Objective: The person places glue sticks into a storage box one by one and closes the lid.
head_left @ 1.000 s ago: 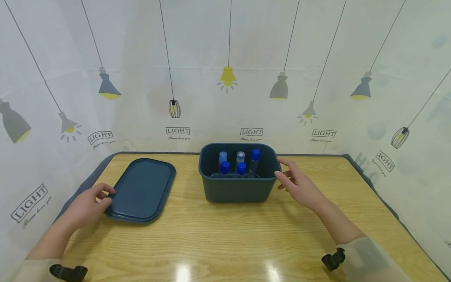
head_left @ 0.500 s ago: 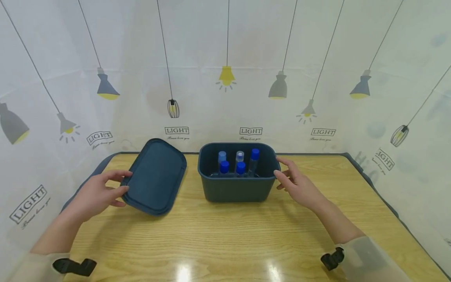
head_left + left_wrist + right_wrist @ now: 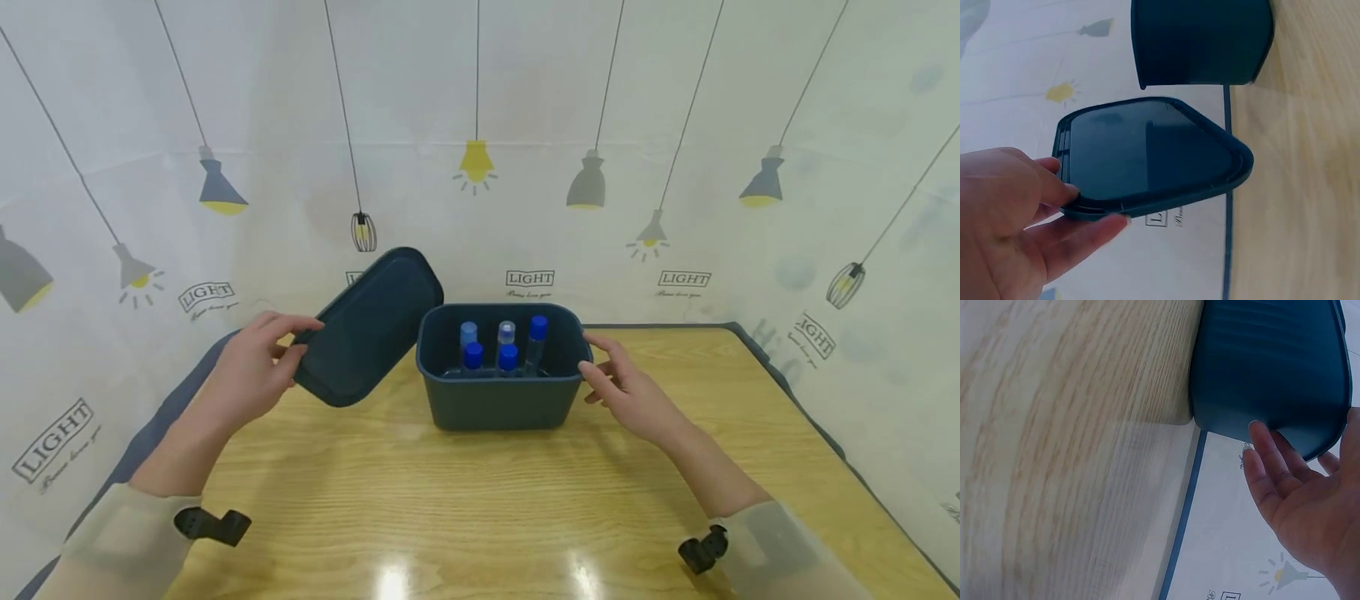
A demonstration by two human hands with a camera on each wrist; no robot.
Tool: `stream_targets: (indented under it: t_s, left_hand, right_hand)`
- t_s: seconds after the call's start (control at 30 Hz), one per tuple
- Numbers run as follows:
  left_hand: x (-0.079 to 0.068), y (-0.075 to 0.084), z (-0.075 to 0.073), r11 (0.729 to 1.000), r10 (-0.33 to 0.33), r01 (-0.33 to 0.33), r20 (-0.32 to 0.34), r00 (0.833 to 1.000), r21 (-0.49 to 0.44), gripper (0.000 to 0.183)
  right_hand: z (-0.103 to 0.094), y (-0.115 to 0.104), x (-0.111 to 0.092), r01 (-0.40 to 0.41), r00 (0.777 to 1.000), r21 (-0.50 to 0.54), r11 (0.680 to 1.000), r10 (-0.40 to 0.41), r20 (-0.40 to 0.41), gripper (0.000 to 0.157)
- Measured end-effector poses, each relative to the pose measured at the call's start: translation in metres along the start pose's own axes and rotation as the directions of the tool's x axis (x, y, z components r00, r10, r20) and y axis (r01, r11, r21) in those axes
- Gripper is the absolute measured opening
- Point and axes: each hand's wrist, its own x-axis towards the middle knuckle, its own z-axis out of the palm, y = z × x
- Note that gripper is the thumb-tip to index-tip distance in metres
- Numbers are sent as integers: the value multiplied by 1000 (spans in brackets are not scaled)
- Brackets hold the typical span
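My left hand (image 3: pixel 251 367) pinches a dark blue-green plastic lid (image 3: pixel 367 329) by its near left edge, thumb on one face and fingers on the other. Tilted up off the table, the lid has its far corner close to the left rim of a matching deep box (image 3: pixel 498 406). Inside the box stand several clear bottles, most with dark blue caps (image 3: pixel 537 327), one with a paler cap (image 3: pixel 468 332). Against the box's right end rests my right hand (image 3: pixel 633 392), its fingers loosely extended. In the right wrist view its fingertips (image 3: pixel 1259 429) lie at the box's end wall.
The box stands on a wood-grain table (image 3: pixel 450 517) near its back edge. White sheeting (image 3: pixel 300 117) printed with hanging lamps rises behind the table and along both sides. Each sleeve carries a black strap mount (image 3: pixel 212 525) at the wrist.
My left hand has lifted the lid from the table, carried it right and away toward the box, and tilted it up. The right hand has stayed at the box's right end.
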Motion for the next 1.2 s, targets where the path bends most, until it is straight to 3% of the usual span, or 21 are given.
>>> stream_targets:
  t_s: [0.13,0.27,0.53,0.87,1.0,1.2]
  left_hand:
    - [15,12,2,989,111,-103,-72,991,102,35]
    - [30,23,8,973,200,-178,-160,967,144,29]
    - [44,28,24,948,318,-282,-366,875,149,27]
    - [66,34,38,915,399,-376,-482,780,150,28]
    - [76,44,46,880,461,-451,-501,733,149,27]
    - [88,64,62,800,572,-577,-497,652,165,25]
  right_hand:
    - [0,0,0,-1,1000,3,1000,1,-1,65]
    - [0,0,-1,-5,1000,5,1000,5,-1,65]
    - [1,0,1,-5,1000,5,1000,5,8,66]
    - [-2,-4,-1,-4,1000,-36,999,4,1,65]
    - [-7,-11,1,4,1000,-95,995,-6,-19,67]
    - [-12,-26,11,44,996,-86,995,-51,-75,72]
